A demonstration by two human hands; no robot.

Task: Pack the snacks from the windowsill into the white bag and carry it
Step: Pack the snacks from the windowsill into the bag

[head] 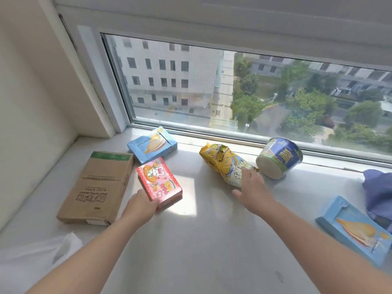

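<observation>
On the white windowsill (201, 230) lie a brown carton (99, 187), a blue box (152, 145), a pink rabbit box (159, 181), a yellow snack bag (224, 162), a blue noodle bowl (280, 158) tipped on its side, and a second blue box (356, 230) at the right. My left hand (142, 206) grips the near end of the pink box. My right hand (252, 192) reaches over the near end of the yellow bag with fingers spread, touching it. A corner of the white bag (42, 253) shows at the lower left.
The window glass and its frame (233, 134) run along the back of the sill. A wall (31, 124) closes the left side. A purple cloth (379, 187) lies at the right edge behind the second blue box.
</observation>
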